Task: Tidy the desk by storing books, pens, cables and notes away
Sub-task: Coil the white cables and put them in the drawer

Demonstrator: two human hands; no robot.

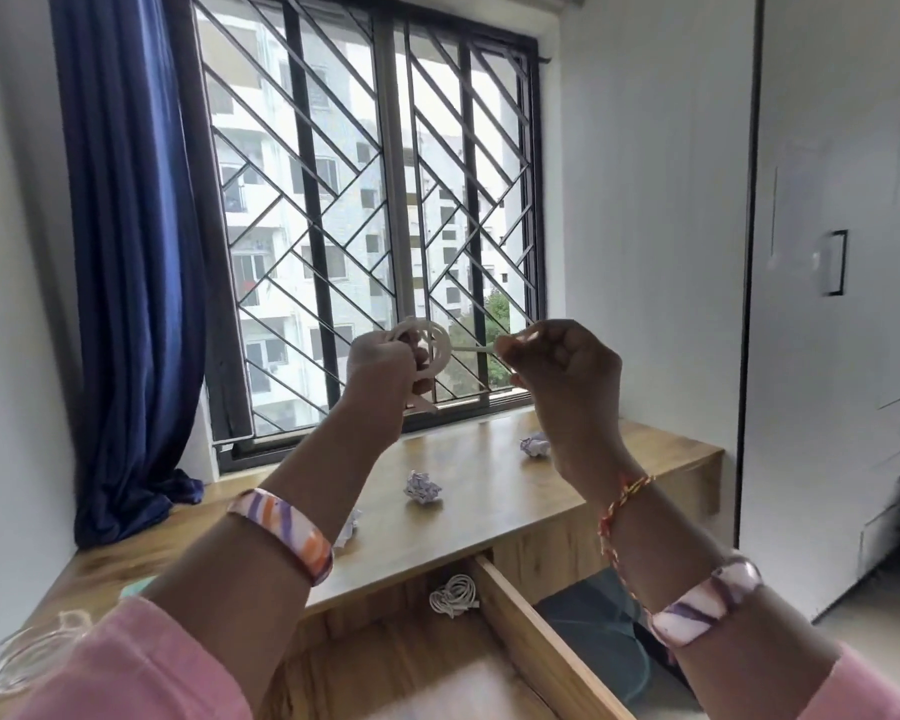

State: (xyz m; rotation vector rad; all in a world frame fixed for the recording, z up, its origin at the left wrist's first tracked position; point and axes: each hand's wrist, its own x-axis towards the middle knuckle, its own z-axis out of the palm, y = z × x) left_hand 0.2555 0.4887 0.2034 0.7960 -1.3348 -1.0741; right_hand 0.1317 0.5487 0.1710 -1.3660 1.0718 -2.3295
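1. the left hand (380,363) is raised in front of the window, fingers curled around a coil of white cable (427,350); the loops stand above and beside the fist.
2. the right hand (567,363) is also up, closed into a fist that pinches the cable's free end, which runs taut across the gap between the hands.
3. below, the drawer (531,631) is pulled open, and a second coiled white cable (454,595) lies at its back corner.
4. on the desk (489,506) sit crumpled paper balls: one in the middle (423,488), one further right (535,445), and one partly hidden behind the left forearm. a blurred clear or white tangle lies at the lower left edge; i cannot tell what it is.
5. risk: the coil is held well above the desk, so if the left grip slackens while the tail is wound, the loops would likely spring apart and drop.
6. risk: too hard a pull from the right hand could tug loops out of the fist and undo the coil.
7. risk: a loosely finished coil dropped in could tangle with the one already there.
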